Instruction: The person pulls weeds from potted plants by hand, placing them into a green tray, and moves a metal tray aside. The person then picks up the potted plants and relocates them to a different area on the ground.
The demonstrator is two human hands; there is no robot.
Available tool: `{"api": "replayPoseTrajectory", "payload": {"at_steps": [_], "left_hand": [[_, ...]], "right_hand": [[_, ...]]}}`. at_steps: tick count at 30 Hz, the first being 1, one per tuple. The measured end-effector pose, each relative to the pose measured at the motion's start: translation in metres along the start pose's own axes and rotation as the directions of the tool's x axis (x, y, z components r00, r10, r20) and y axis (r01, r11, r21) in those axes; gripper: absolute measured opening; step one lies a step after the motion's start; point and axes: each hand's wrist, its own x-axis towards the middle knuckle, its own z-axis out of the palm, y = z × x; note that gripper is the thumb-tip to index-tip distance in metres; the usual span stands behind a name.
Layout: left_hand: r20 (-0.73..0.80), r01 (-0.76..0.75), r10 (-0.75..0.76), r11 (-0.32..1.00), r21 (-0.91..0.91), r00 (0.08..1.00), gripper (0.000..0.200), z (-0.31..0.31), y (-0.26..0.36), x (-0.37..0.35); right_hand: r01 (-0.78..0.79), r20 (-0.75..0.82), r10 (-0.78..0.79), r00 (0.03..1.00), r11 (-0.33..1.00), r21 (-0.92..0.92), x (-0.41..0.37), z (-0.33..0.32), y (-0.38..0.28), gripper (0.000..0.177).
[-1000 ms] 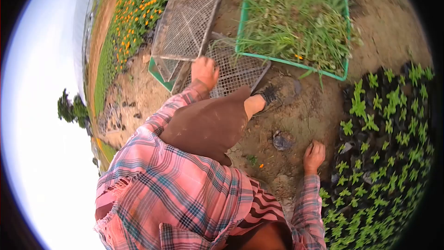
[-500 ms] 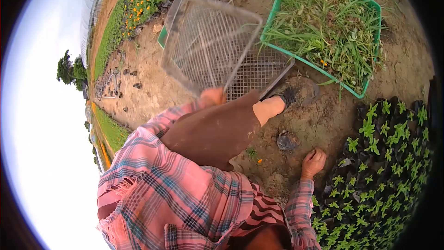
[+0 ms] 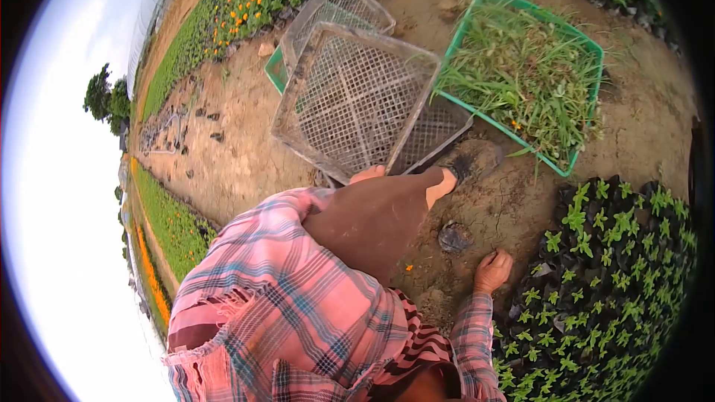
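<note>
My left hand (image 3: 368, 173) is closed on the near rim of a grey plastic mesh crate (image 3: 356, 93), its fingers partly hidden behind my brown-trousered leg (image 3: 376, 216). The crate rests tilted across another dark mesh crate (image 3: 439, 132), and a further grey crate (image 3: 344, 6) lies behind it. My right hand (image 3: 493, 272) hangs low over the soil with its fingers curled in; whatever it may hold is hidden. Close to it, a crumpled black pot (image 3: 455, 237) lies on the ground, to the left of rows of potted seedlings (image 3: 596, 283).
A green crate (image 3: 592, 97) full of pulled weeds and grass (image 3: 514, 74) stands at upper right. Part of another green crate (image 3: 275, 71) shows beneath the grey ones. Orange-flowered plants (image 3: 261, 0) line the bed beyond. My shoe (image 3: 477, 161) is beside the dark crate.
The grey mesh crate, blurred by motion before, has come down and tilted back onto the other crates, my left hand still on its rim. The right hand stays curled near the ground.
</note>
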Motion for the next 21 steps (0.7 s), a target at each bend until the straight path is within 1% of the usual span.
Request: {"api": "replayPoseTrajectory", "payload": {"at_steps": [1,2,3,4,5,6,7,8,9,10,11,12,13,14,16,18,19,21], "left_hand": [[-0.012,-0.028,0.028,1.0,-0.005,1.0,0.043,-0.014,-0.018,-0.01],[-0.028,-0.053,0.053,0.999,-0.009,0.998,0.044,-0.019,-0.03,-0.021],[-0.05,-0.078,0.077,0.997,-0.01,0.996,0.044,0.034,0.01,-0.028],[-0.077,-0.104,0.103,0.994,-0.013,0.992,0.045,0.026,0.006,-0.024],[-0.076,-0.078,0.096,0.974,0.214,0.992,0.043,-0.015,0.031,-0.048],[-0.083,-0.038,0.081,0.904,0.426,0.993,0.04,-0.064,0.055,-0.081],[-0.132,-0.032,0.094,0.91,0.413,0.987,0.042,-0.101,0.05,-0.098],[-0.182,-0.025,0.105,0.918,0.395,0.978,0.044,-0.137,0.035,-0.115],[-0.303,-0.048,0.139,0.956,0.291,0.943,0.04,-0.166,0.017,-0.131],[-0.431,0.101,0.023,0.96,0.262,0.902,0.034,-0.195,0.029,-0.162],[-0.489,0.113,0.017,0.965,0.236,0.872,0.033,-0.214,0.008,-0.177],[-0.501,0.023,0.026,0.996,0.091,0.865,0.032,-0.232,-0.011,-0.192],[-0.553,0.07,-0.027,0.996,0.055,0.833,0.031,-0.247,-0.002,-0.214],[-0.529,0.048,-0.09,0.995,-0.093,0.844,0.031,-0.261,-0.01,-0.227],[-0.603,0.065,-0.037,0.998,0.026,0.797,0.028,-0.286,-0.011,-0.245],[-0.691,-0.039,-0.038,0.995,-0.096,0.722,0.03,-0.305,-0.019,-0.245],[-0.682,-0.05,-0.022,0.995,-0.085,0.731,0.03,-0.317,-0.025,-0.24],[-0.852,0.042,-0.014,0.999,0.009,0.524,0.035,-0.34,-0.036,-0.222]], "right_hand": [[-0.007,-0.025,0.007,1.0,1.0,0.007,0.0,-0.002,-0.001,0.018],[-0.017,-0.007,0.017,1.0,1.0,0.013,0.0,-0.004,-0.002,0.019],[-0.024,0.008,0.024,1.0,0.999,0.022,0.001,-0.006,-0.005,0.019],[-0.02,-0.026,0.021,0.999,0.999,0.038,0.003,-0.006,-0.005,0.019],[-0.033,-0.008,0.033,0.999,0.999,0.028,0.001,-0.006,-0.003,0.02],[-0.044,0.01,0.044,0.999,0.999,0.017,0.0,-0.004,-0.003,0.02],[-0.033,-0.021,0.034,0.999,0.999,0.031,-0.002,-0.003,-0.001,0.02],[-0.031,-0.008,0.031,0.999,0.999,0.025,-0.003,-0.001,0.001,0.022],[-0.027,0.007,0.027,1.0,0.999,0.017,-0.002,0.0,0.002,0.023],[-0.016,-0.015,0.016,1.0,1.0,0.025,0.0,0.001,0.001,0.023],[-0.016,-0.016,0.016,1.0,0.999,0.03,-0.001,0.0,0.001,0.024],[-0.018,-0.013,0.019,1.0,0.999,0.033,-0.003,-0.003,0.002,0.026],[-0.015,-0.021,0.016,1.0,0.999,0.035,-0.005,-0.007,0.002,0.026],[-0.013,-0.018,0.013,1.0,0.999,0.031,-0.004,-0.01,-0.001,0.025],[-0.039,-0.022,0.039,0.999,0.999,0.027,-0.002,-0.012,-0.003,0.025],[-0.042,-0.059,0.044,0.997,0.998,0.037,-0.003,-0.01,-0.005,0.024],[-0.063,-0.06,0.065,0.996,0.997,0.034,-0.003,-0.008,-0.005,0.024],[-0.037,-0.11,0.042,0.993,0.998,0.043,-0.004,-0.003,-0.003,0.024]]}}
